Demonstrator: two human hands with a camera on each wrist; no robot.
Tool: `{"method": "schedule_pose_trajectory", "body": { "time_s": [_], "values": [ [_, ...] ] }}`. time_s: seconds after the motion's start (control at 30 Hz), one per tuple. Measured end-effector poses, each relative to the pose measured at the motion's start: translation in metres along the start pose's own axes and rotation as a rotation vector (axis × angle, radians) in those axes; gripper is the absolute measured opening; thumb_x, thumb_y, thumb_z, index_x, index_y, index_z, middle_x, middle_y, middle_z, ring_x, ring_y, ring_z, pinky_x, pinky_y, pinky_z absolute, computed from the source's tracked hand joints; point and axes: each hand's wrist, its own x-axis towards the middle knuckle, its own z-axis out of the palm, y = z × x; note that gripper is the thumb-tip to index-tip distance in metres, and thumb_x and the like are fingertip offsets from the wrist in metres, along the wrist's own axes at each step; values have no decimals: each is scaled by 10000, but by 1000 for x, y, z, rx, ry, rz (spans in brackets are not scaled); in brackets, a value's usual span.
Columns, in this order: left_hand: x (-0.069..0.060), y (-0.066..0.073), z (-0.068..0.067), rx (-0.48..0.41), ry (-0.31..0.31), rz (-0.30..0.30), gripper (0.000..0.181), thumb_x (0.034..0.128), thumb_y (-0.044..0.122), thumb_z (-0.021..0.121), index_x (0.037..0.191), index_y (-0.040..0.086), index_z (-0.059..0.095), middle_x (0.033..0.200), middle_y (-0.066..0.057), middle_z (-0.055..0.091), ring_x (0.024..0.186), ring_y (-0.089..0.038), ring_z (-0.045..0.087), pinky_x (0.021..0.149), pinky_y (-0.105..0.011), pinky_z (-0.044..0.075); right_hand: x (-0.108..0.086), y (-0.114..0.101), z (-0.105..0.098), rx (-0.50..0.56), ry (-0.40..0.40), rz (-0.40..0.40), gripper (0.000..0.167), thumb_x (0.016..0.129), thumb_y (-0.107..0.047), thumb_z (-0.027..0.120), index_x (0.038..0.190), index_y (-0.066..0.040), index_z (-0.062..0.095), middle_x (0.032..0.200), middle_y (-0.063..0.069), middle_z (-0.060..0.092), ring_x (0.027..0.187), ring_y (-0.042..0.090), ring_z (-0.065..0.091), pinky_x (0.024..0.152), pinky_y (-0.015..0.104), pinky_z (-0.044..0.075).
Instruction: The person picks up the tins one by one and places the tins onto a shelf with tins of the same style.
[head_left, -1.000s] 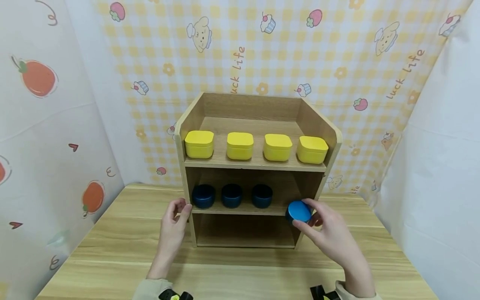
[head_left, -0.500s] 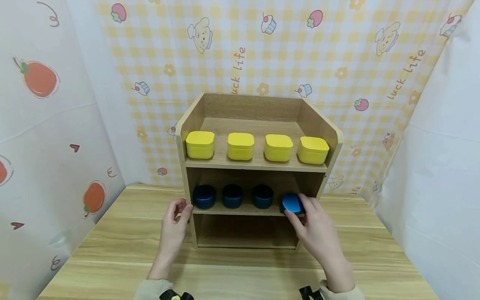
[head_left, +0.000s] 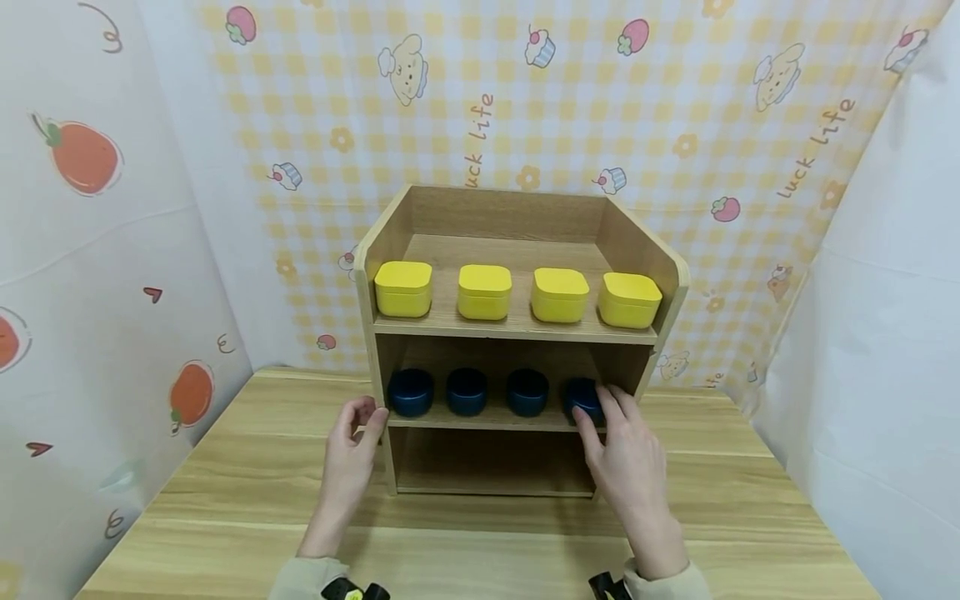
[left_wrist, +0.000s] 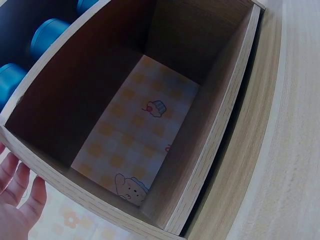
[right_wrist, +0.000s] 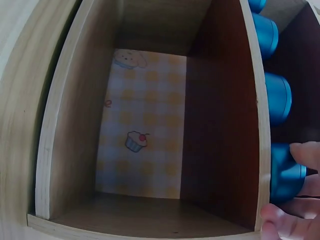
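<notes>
My right hand (head_left: 628, 462) holds a round blue tin (head_left: 582, 398) between thumb and fingers at the right end of the middle shelf. In the right wrist view that tin (right_wrist: 286, 172) stands on the shelf board, its lid side partly covered by fingers. Three more blue tins line up to its left, among them a nearby one (head_left: 527, 392). At the left side panel (head_left: 372, 367) of the wooden shelf unit rests my left hand (head_left: 348, 454), fingers loosely bent beside the panel's outer face. It holds no tin.
Several yellow lidded boxes (head_left: 484, 292) stand in a row along the top shelf's front edge. Below the tins is the bottom compartment (head_left: 491, 462). The unit stands on a wooden table (head_left: 300, 433), with a patterned cloth (head_left: 315, 225) behind it.
My right hand has moved left and inward, bringing the blue tin from in front of the shelf unit onto the middle shelf. The left hand stays by the side panel.
</notes>
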Motion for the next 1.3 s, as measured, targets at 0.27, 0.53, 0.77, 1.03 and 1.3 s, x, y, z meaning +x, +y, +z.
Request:
{"method": "schedule_pose_trajectory", "body": {
  "time_s": [0.27, 0.53, 0.77, 1.03, 1.3],
  "values": [
    [-1, 0, -2, 4, 11, -4, 250, 993, 128, 585, 1184, -27, 538, 1047, -86, 529, 951, -163, 511, 741, -178, 448, 3, -1, 4, 52, 38, 2, 376, 905, -152, 711, 1195, 75, 632, 1272, 220, 585, 992, 442, 631, 700, 571, 523],
    [-2, 9, -3, 11, 10, -17, 260, 993, 111, 580, 1192, -49, 530, 1048, -86, 527, 940, -123, 508, 745, -175, 448, 4, -2, 5, 80, 59, -12, 379, 890, -118, 721, 1199, 81, 625, 1269, 227, 586, 903, 409, 661, 666, 538, 537],
    [5, 5, 1, 21, -8, -3, 260, 990, 134, 591, 1185, -34, 549, 1048, -104, 549, 932, -119, 522, 736, -185, 464, 6, -5, -6, 111, 80, -15, 371, 886, -118, 717, 1218, 21, 630, 1289, 196, 561, 623, 192, 620, 526, 366, 507],
    [1, -1, -11, 137, -95, 56, 324, 1018, 179, 546, 1299, 18, 545, 1198, -122, 586, 994, -157, 570, 780, -236, 507, 9, -6, -35, 297, 45, -22, 269, 896, -53, 695, 1155, 12, 663, 1175, 124, 614, 690, 102, 565, 602, 128, 437],
    [4, 4, -47, 382, -182, 135, 498, 1038, 283, 491, 1484, 88, 390, 1492, -197, 354, 1267, -440, 402, 936, -642, 395, 8, 11, -66, 282, 107, -64, 250, 894, -36, 684, 1133, 29, 645, 1143, 140, 625, 980, 235, 547, 791, 185, 382]
  ]
}}
